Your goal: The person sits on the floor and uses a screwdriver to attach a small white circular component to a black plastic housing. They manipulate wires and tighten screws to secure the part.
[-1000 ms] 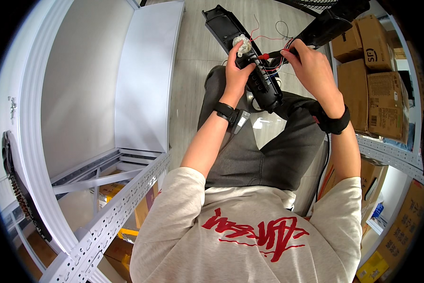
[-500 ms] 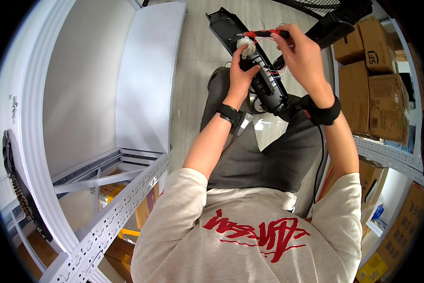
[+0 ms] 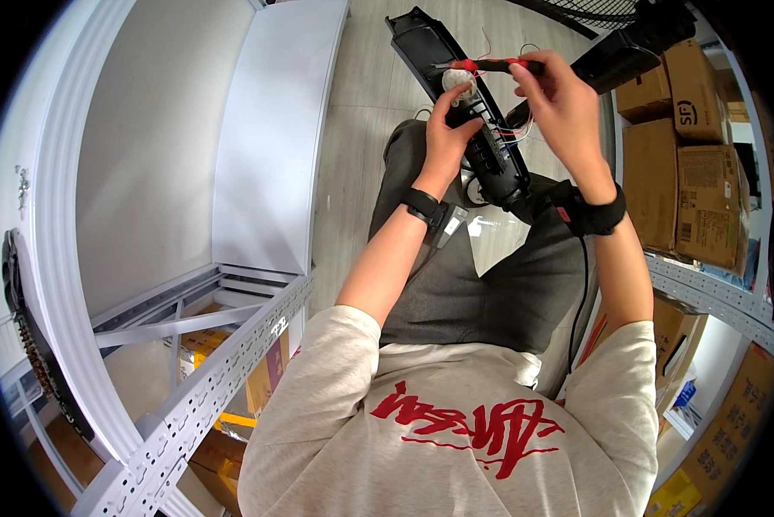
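Note:
A long black plastic housing (image 3: 423,53), with a row of parts and thin wires inside it, lies slanted over my knees. A pale round part (image 3: 458,80) sits toward its far half, and my left hand (image 3: 447,138) is closed on it, index finger against its edge and thumb over the housing. My right hand (image 3: 563,99) grips a red-and-black screwdriver (image 3: 495,65) by its black handle. The screwdriver lies almost level, its metal tip pointing left just above the round part. Red and white wires (image 3: 518,133) loop out of the housing beneath my right hand.
Another long black casing (image 3: 615,60) leans beyond my right hand. Cardboard boxes (image 3: 710,202) fill the shelf on the right. A white cabinet panel (image 3: 271,138) and a perforated metal rail (image 3: 206,370) stand at left. A cable (image 3: 583,302) hangs from my right wrist strap.
Both hands, the housing and the round part have shifted slightly to the right in the picture. The screwdriver stays above the round part, still in my right hand.

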Available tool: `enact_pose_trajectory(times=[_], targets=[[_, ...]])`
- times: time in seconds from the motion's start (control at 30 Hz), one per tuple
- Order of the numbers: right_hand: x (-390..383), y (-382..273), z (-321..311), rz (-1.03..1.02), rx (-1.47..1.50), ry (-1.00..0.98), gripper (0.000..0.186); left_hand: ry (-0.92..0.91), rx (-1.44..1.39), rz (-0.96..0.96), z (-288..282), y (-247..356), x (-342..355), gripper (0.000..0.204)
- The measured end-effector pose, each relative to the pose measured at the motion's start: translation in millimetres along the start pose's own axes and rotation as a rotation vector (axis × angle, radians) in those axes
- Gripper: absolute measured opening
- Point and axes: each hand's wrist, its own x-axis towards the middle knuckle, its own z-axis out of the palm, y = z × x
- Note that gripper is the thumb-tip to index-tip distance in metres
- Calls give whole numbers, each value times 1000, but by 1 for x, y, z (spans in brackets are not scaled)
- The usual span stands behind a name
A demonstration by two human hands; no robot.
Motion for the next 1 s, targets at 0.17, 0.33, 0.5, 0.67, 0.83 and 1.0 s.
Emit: enact_pose_trajectory(times=[0.17, 0.33, 0.5, 0.67, 0.83, 1.0], targets=[[-17, 7, -33, 244, 189, -38, 22, 8, -82, -92, 0, 0, 0, 45], [-30, 24, -48, 390, 284, -107, 22, 23, -187, -88, 4, 3, -1, 32], [-38, 32, -47, 437, 292, -134, 23, -5, -130, -66, 0, -1, 0, 21], [-40, 36, -46, 455, 282, -137, 23, 15, -61, -39, -1, -5, 0, 15], [-41, 45, -48, 457, 298, -131, 23, 29, -34, -20, -1, -6, 1, 14], [-44, 44, -48, 468, 285, -114, 23, 44, -41, -26, -1, -7, 1, 14]])
